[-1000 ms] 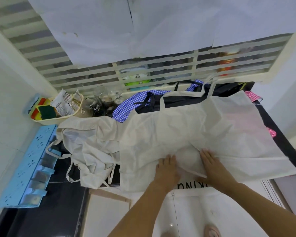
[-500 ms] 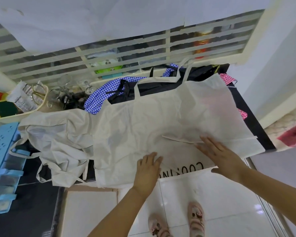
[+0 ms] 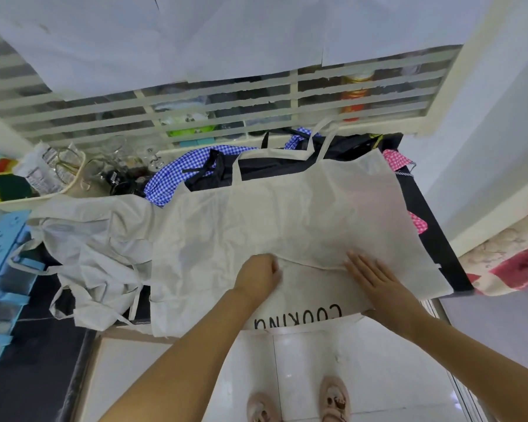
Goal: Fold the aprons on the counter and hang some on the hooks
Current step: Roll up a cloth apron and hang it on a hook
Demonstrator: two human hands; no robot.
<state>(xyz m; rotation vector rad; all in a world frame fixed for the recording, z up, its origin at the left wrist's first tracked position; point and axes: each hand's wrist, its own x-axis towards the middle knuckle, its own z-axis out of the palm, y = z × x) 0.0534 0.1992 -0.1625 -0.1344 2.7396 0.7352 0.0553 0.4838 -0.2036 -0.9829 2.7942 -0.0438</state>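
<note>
One apron in the works, none finished that I can see. The cream apron [image 3: 287,223] lies spread across the counter [image 3: 34,303], printed end hanging off at 6 o'clock. My left hand [image 3: 258,278] curls its fingers round a fold of it; my right hand [image 3: 375,281] presses flat, fingers straight and close together. The crumpled apron [image 3: 89,254] at 9 o'clock, blue checked apron [image 3: 177,178] and black apron [image 3: 287,169] at 12 all wait unfolded, no hooks in view

Two cream aprons [image 3: 287,214] [image 3: 98,254], one blue checked apron [image 3: 171,181], two hands [image 3: 258,277] [image 3: 375,284]
</note>
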